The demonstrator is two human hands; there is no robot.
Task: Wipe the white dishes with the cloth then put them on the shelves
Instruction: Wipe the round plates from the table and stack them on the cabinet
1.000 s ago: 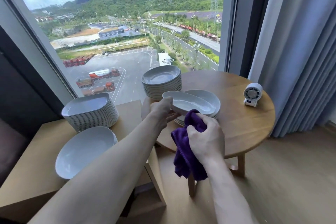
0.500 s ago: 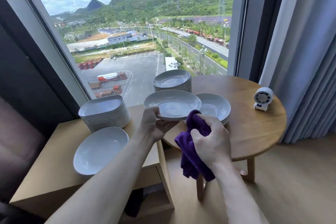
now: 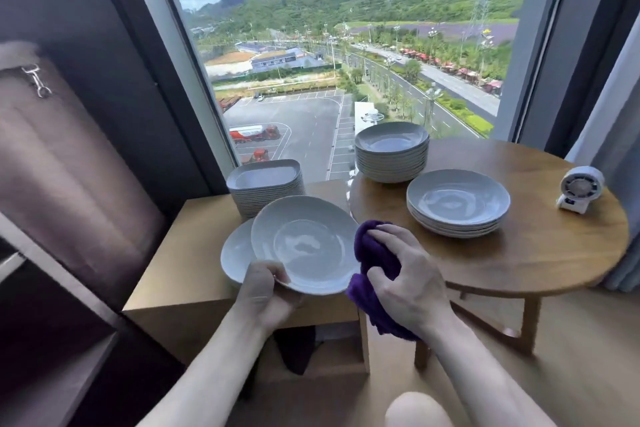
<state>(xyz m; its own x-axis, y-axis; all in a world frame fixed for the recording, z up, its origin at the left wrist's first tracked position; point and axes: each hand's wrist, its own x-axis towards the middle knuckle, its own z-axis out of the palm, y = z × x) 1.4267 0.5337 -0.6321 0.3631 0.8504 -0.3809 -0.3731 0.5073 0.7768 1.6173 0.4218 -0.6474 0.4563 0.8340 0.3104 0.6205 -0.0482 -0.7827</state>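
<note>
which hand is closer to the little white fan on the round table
Right. The right hand, gripping the purple cloth, is at the near edge of the round table, left of the fan. The left hand holds a plate farther left, over the side table.

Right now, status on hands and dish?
Left hand grips white dish, near rim. Right hand holds purple cloth beside it. Another dish partly hidden behind.
</note>
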